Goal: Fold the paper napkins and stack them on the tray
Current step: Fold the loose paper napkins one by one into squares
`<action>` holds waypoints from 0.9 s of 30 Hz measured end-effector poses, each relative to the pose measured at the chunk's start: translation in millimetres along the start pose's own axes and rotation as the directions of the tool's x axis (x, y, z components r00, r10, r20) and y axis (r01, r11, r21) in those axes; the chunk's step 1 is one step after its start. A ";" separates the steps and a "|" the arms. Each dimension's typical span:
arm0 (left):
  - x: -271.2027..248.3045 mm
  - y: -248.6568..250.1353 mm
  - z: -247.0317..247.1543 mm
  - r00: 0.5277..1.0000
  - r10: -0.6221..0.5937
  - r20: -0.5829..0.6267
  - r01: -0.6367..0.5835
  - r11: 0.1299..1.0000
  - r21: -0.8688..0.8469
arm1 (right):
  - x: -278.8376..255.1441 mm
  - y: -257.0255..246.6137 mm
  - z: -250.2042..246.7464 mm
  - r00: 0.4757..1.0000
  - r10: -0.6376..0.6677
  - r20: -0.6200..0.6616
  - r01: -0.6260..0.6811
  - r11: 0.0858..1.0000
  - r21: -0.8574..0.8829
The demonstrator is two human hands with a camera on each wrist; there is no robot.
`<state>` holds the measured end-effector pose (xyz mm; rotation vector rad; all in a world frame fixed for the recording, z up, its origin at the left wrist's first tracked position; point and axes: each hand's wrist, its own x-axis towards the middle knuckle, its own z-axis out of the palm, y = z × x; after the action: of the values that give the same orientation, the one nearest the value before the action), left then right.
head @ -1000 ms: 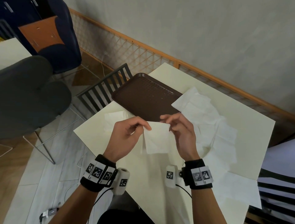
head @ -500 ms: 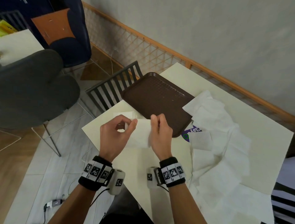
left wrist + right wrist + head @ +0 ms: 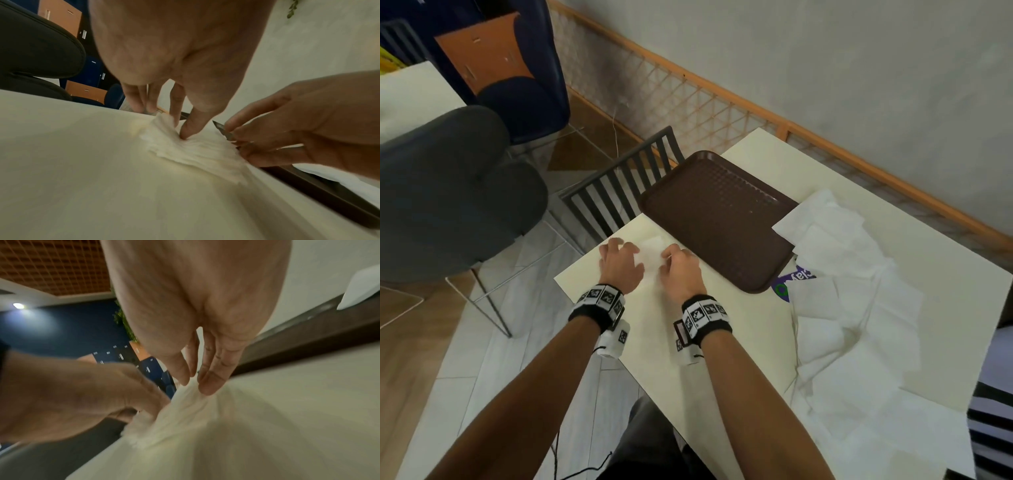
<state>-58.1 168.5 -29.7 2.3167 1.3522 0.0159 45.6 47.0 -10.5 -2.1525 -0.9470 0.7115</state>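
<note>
The napkin lies flat on the table near its far left corner, between the two hands and just beside the near long edge of the brown tray. The left hand presses on it from the left with spread, nearly straight fingers – the thumb tip pushes into the paper. The right hand pinches the right edge of the napkin between thumb and fingers. The tray lies to the right and beyond, with nothing on it, so I judge the right hand is nearer for carrying the folded piece there. The pile of unfolded napkins is well apart, on the right side.
</note>
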 end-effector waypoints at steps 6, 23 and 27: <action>-49.4 18.2 3.4 0.978 0.135 -0.156 -0.153 0.982 -0.112 | -51.7 55.1 -94.7 0.980 -0.056 -0.193 0.025 0.986 -0.162; -169.4 112.4 59.9 0.927 0.373 0.045 -0.272 0.749 -0.604 | -123.4 175.0 -182.0 0.938 0.160 -0.308 -0.114 0.980 0.164; -171.5 143.7 44.3 0.943 0.275 0.189 -0.032 0.637 -0.770 | -148.2 124.6 -188.8 0.979 0.021 -0.204 0.083 0.869 0.488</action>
<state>-18.3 -49.9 23.0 1.6035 0.7579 0.2452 141.4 -199.8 44.5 -1.7083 -0.6059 0.6221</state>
